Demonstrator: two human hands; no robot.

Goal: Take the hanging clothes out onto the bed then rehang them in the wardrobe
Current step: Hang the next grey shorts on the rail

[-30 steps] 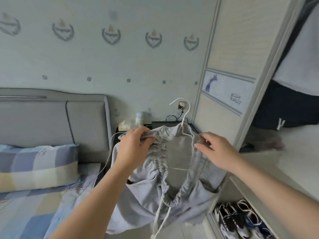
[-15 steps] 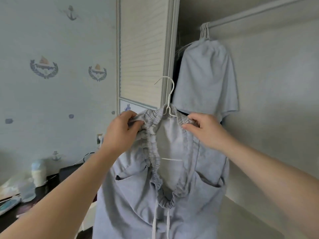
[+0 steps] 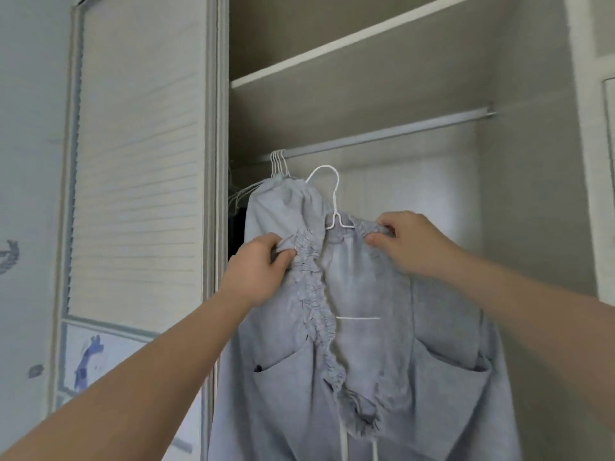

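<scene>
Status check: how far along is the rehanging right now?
Done: one grey garment and several hangers already hang at the left end of the rail. In hand: left hand and right hand grip the grey drawstring bottoms by the waistband; their white hanger hook sits below the rail. Left: hooking it on.

All we show of ourselves is two arms. Behind the left grip (image 3: 263, 271) our left forearm (image 3: 149, 361) is bare skin from the wrist to the bottom corner of the view. Behind the right grip (image 3: 409, 244) our right forearm (image 3: 532, 311) is likewise bare to the frame's edge. Fingers (image 3: 387, 224) on both grips are uncovered; fine detail there is too blurred to describe.
</scene>
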